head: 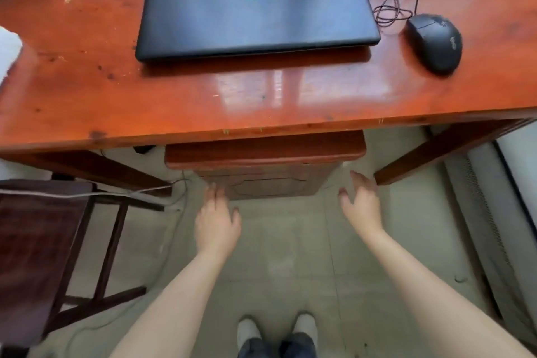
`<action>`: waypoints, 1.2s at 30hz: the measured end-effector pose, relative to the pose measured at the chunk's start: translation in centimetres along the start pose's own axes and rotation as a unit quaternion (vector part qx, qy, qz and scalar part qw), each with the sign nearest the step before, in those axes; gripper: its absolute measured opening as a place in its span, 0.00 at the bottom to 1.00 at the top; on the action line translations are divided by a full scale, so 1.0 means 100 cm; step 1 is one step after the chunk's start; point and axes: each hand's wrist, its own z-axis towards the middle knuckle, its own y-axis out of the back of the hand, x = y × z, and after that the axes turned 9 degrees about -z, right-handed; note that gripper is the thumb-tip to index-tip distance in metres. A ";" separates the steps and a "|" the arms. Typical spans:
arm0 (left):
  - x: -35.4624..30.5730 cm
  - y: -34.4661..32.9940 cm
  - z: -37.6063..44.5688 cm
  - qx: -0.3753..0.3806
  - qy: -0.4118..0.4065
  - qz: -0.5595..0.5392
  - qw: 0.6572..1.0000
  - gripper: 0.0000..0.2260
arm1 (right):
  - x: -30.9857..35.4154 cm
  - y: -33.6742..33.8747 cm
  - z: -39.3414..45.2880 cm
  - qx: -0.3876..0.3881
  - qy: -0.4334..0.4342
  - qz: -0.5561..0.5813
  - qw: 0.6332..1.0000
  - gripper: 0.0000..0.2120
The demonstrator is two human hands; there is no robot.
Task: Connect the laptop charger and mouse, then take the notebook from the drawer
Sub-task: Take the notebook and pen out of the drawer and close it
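Both hands flank drawer (266,154) under worktop (87,102), likely to pull it: left hand (216,222) and right hand (361,206) fingers spread, empty. Laptop (255,3) closed at 12 o'clock.

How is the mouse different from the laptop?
The mouse is small and rounded; the laptop is big, flat and rectangular, lid shut. The mouse sits to the laptop's right, near a tangle of thin cord. The laptop bears a pale round logo in the middle; the mouse has small lettering on its side. Both are black and rest on the desk.
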 end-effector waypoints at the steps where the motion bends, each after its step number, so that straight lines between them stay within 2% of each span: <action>1: 0.010 -0.009 0.007 -0.022 0.040 -0.037 0.998 0.26 | -0.005 -0.012 0.009 0.009 -0.003 0.000 1.000 0.23; 3: 0.026 -0.024 0.024 -0.052 0.072 -0.083 0.993 0.28 | -0.011 -0.039 0.027 0.011 -0.006 0.001 1.000 0.27; 6: 0.048 -0.048 0.053 -0.106 0.081 -0.131 0.982 0.33 | -0.012 -0.081 0.052 -0.041 -0.007 0.031 0.999 0.32; 10: 0.069 -0.080 0.089 -0.186 0.050 -0.227 0.955 0.41 | -0.013 -0.123 0.080 -0.166 -0.052 0.168 0.970 0.42; 13: 0.076 -0.101 0.114 -0.249 0.032 -0.291 0.923 0.45 | -0.022 -0.146 0.095 -0.280 0.004 0.222 0.934 0.41; 15: 0.075 -0.113 0.124 -0.293 0.016 -0.330 0.897 0.48 | -0.027 -0.156 0.102 -0.310 0.012 0.236 0.921 0.43; 18: 0.073 -0.122 0.132 -0.329 0.009 -0.372 0.868 0.51 | -0.030 -0.160 0.108 -0.318 0.022 0.261 0.911 0.44; 21: 0.069 -0.116 0.132 -0.341 0.015 -0.398 0.852 0.53 | -0.033 -0.150 0.105 -0.292 0.017 0.269 0.917 0.44; 29: 0.071 -0.103 0.120 -0.343 0.026 -0.415 0.842 0.50 | -0.028 -0.138 0.083 -0.242 0.002 0.304 0.922 0.46; 36: 0.087 -0.112 0.091 -0.360 0.012 -0.432 0.827 0.49 | -0.045 -0.143 0.057 -0.297 -0.017 0.388 0.872 0.29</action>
